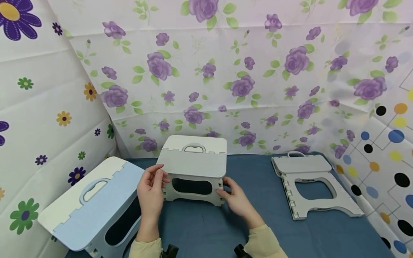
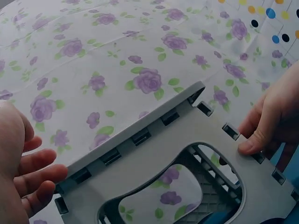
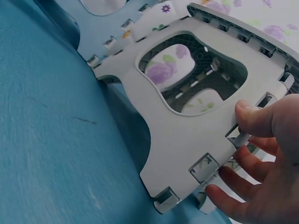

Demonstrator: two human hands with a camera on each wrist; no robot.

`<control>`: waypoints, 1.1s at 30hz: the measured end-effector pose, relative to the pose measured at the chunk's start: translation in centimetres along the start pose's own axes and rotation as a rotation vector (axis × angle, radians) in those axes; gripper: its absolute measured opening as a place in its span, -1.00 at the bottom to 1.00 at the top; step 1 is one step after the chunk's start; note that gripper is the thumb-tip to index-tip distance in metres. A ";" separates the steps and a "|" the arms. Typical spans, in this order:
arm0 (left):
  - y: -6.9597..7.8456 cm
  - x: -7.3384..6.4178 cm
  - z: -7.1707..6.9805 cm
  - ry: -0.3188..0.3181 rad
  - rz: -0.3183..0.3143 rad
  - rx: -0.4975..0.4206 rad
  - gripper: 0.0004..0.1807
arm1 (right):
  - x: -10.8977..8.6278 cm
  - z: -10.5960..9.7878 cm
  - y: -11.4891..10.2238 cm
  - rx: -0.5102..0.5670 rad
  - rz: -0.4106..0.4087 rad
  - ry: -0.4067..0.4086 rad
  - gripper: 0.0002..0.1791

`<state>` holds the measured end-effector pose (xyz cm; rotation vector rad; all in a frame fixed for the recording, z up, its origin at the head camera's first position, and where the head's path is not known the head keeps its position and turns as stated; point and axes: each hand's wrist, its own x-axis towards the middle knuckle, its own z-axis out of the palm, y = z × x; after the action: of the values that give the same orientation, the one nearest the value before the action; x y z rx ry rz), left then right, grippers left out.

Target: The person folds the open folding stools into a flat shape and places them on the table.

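A small grey-and-white folding step stool [image 1: 193, 163] stands unfolded in the middle, with a handle in its top. My right hand [image 1: 238, 202] holds its right side, the thumb on the front leg panel [image 3: 187, 135] and the fingers around the side edge. Beside the stool's left top corner is my left hand [image 1: 151, 190], its fingers loosely bent and gripping nothing; in the left wrist view its fingertips [image 2: 51, 172] lie close to the edge, and contact is hard to tell. The oval opening in the front panel shows the stool's underside.
At the left stands a larger blue-and-white folding stool [image 1: 100, 204], unfolded and close to my left forearm. Another grey folding stool [image 1: 313, 204] lies partly flattened at the right. Blue cloth [image 1: 200, 233] covers the table, with a flowered curtain [image 1: 219, 86] behind it.
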<state>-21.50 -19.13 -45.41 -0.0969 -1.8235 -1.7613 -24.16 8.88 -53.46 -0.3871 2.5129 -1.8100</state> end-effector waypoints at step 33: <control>-1.8 -0.2 1.0 -0.662 -0.356 0.297 -0.14 | -3.6 -10.8 1.2 -0.046 0.146 -0.148 -0.31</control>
<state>-22.50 -18.36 -47.08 -0.2774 -2.7029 -1.7938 -22.61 20.01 -51.47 -0.3167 2.4173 -1.6114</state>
